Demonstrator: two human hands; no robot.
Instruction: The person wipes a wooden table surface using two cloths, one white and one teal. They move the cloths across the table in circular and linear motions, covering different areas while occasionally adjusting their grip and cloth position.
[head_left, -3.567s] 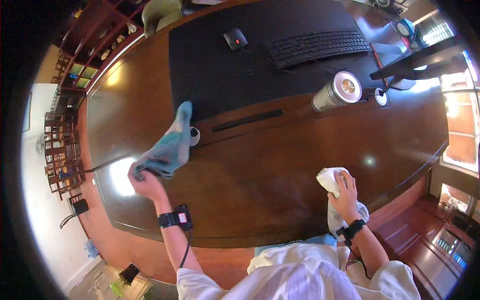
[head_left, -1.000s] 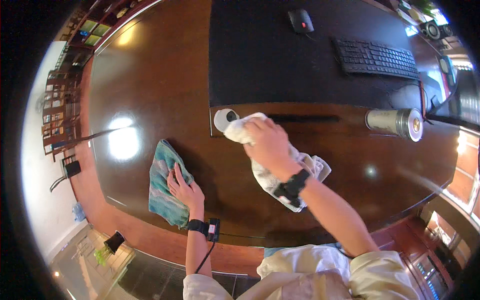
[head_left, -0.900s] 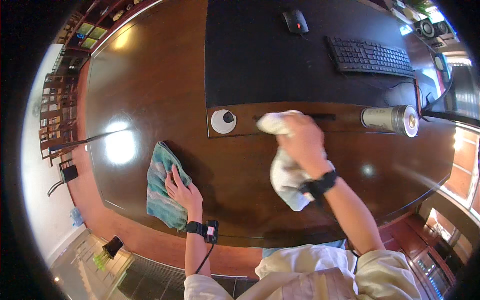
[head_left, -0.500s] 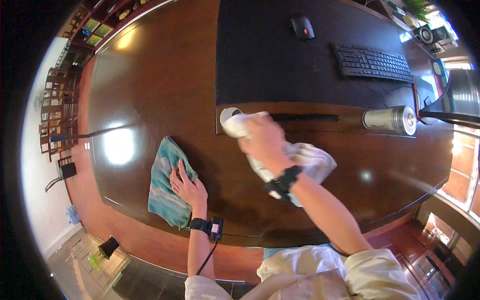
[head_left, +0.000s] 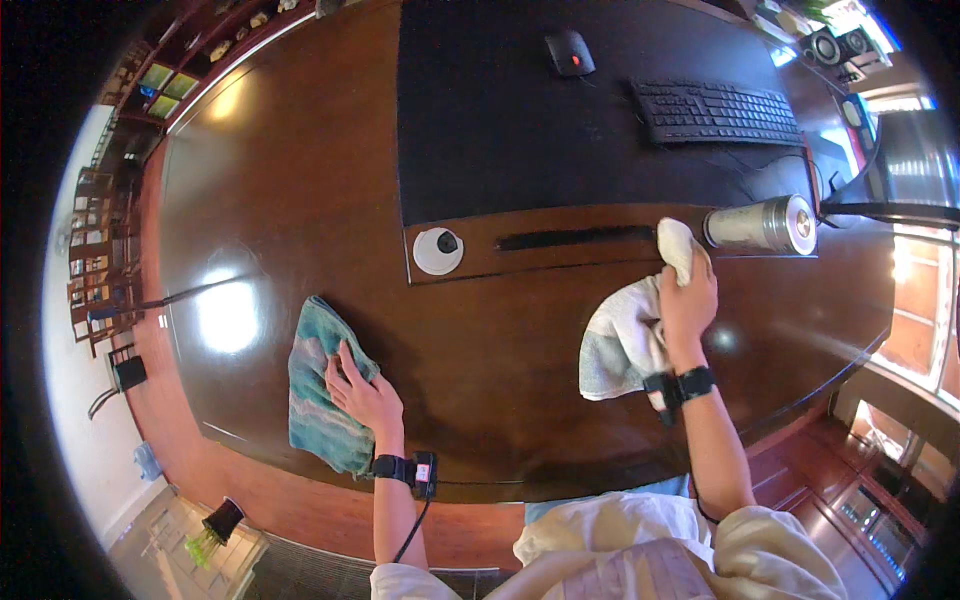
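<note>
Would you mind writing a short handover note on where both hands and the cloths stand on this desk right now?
Left hand: pressed flat on the teal cloth, lying on the wooden desk near its front-left edge.
Right hand: gripping the white cloth, bunched end against the desk beside the steel tumbler lying on its side.
Done: cannot tell which areas are wiped.
Left: likely the strip by the white round cap and around the black mat.
</note>
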